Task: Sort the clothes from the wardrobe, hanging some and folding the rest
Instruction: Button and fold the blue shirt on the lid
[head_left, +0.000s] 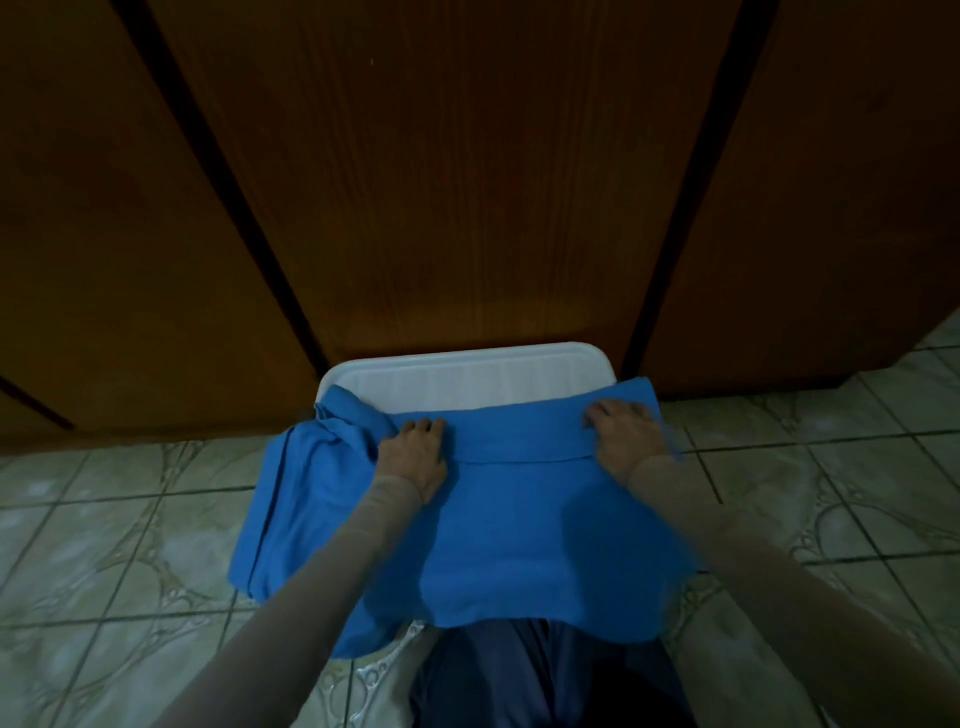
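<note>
Left hand (414, 453): palm down on the blue shirt (519, 525), fingers slightly bent and resting flat, gripping nothing.
Right hand (626, 435): pressed flat on the same shirt, fingers spread toward its far edge.
Blue shirt: under both hands, draped over a white plastic lid (467, 369), bunched just left of the left hand.
Wardrobe (441, 182): brown doors beyond the fingertips.
Floor (104, 519): tiled, either side of the arms.
</note>
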